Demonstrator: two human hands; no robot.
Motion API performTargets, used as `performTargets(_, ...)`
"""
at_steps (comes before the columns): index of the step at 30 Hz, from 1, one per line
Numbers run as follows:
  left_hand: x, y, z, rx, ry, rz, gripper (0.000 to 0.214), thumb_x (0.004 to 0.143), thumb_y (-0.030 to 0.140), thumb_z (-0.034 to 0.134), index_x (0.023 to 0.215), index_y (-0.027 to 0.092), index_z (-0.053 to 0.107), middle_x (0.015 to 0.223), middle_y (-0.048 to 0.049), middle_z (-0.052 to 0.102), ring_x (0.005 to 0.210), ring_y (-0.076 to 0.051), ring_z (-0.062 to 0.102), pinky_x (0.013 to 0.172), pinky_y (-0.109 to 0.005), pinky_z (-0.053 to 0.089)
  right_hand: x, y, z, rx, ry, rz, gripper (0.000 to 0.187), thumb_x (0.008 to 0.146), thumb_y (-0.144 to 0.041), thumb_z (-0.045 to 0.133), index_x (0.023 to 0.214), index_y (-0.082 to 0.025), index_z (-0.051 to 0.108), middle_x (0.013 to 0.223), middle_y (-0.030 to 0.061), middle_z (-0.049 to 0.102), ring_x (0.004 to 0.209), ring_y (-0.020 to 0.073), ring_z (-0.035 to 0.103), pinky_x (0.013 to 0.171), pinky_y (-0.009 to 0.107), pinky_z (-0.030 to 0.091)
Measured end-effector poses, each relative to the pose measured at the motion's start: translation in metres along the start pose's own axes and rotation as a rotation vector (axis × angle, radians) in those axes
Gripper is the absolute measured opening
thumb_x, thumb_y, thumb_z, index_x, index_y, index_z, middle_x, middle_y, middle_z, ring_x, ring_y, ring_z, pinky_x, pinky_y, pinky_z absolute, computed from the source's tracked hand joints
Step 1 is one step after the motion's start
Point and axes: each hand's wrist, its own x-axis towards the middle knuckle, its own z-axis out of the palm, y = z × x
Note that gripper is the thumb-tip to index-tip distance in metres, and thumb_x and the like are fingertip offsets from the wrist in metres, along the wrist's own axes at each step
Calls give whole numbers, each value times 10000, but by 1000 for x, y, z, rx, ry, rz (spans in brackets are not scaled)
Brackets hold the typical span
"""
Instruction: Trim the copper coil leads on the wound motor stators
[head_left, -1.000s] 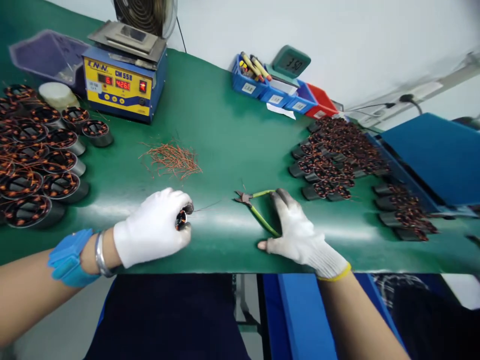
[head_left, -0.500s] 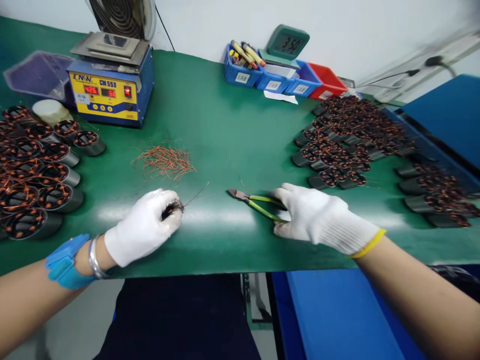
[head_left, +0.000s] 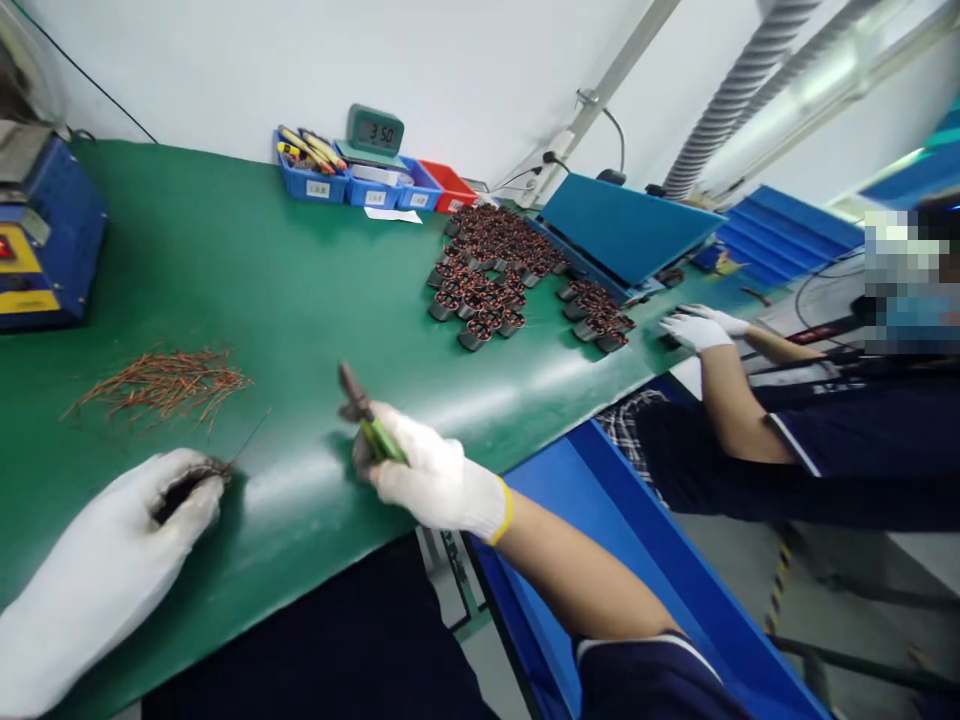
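Observation:
My left hand, in a white glove, is closed round a small dark wound coil with a thin wire sticking out toward the upper right. It rests on the green mat near the front edge. My right hand, also gloved, grips green-handled wire cutters and holds them lifted off the mat, jaws pointing up and away. A heap of cut copper wire ends lies just beyond my left hand.
Several wound coils are grouped at the right of the mat. Blue and red bins and a digital clock stand by the wall. A blue machine is at left. A co-worker's gloved hand reaches onto the bench at right.
My right hand has picked the cutters up off the mat and raised them. The view has swung right, bringing a co-worker into sight. My left hand still holds the coil.

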Motion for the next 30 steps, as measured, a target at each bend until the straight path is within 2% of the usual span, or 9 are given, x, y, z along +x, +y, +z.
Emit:
performTargets(2,1,10,-4,63,-58,-46,234,837,449,524,865,247,637,840,7,721,754,-226,664,677,-341,512,1,-15,10,289,-355,168,508,714,-179,527,1219,-164,472,803,-4,549,635,121,523,578,263,459)
performTargets(3,1,15,-6,78,-74,-57,250,832,445,514,868,230,638,859,-12,721,770,-230,664,699,-346,514,2,-19,13,378,-467,246,487,690,-178,543,1173,-161,482,777,-19,529,591,103,506,541,245,440)
performTargets(5,2,23,-8,66,-73,-37,277,834,435,490,875,205,639,866,-37,711,763,-226,654,717,-345,512,7,-23,16,473,-554,363,455,656,-190,569,1101,-162,480,780,-27,510,554,83,499,513,229,430)
performTargets(10,5,26,-5,59,-80,6,228,832,343,445,821,190,613,812,-47,673,761,-208,618,707,-321,488,21,-22,14,478,-603,435,521,660,-274,631,1141,-161,466,856,3,561,608,93,570,537,222,473)
performTargets(17,6,28,-6,78,-88,37,223,833,322,424,803,182,595,788,-48,635,769,-212,579,732,-349,461,27,-32,18,370,-610,472,465,688,-222,629,1125,-153,485,794,-12,574,572,67,529,499,173,452)
performTargets(23,7,27,-5,79,-107,37,233,836,319,407,798,189,596,798,-47,643,784,-212,592,742,-348,468,27,-23,22,238,-596,395,483,750,-216,572,1222,-180,475,728,-27,553,551,105,559,495,218,464)
performTargets(25,6,28,-9,127,-104,33,232,824,366,452,849,192,603,852,-53,653,817,-218,606,764,-349,475,26,-23,21,192,-595,379,466,756,-208,562,1214,-180,485,717,-30,548,532,106,562,483,220,463)
performTargets(27,3,28,-15,251,-79,18,370,741,481,581,970,190,597,950,-76,654,856,-248,619,763,-365,483,26,-26,18,184,-599,393,422,768,-207,560,1184,-175,493,696,-35,550,516,102,564,468,208,458)
performTargets(30,-5,25,-25,464,-100,-26,502,610,578,688,953,223,590,901,-70,648,746,-276,627,628,-372,469,28,-30,14,186,-599,411,312,800,-213,566,1104,-176,509,651,-43,554,483,86,542,446,186,444)
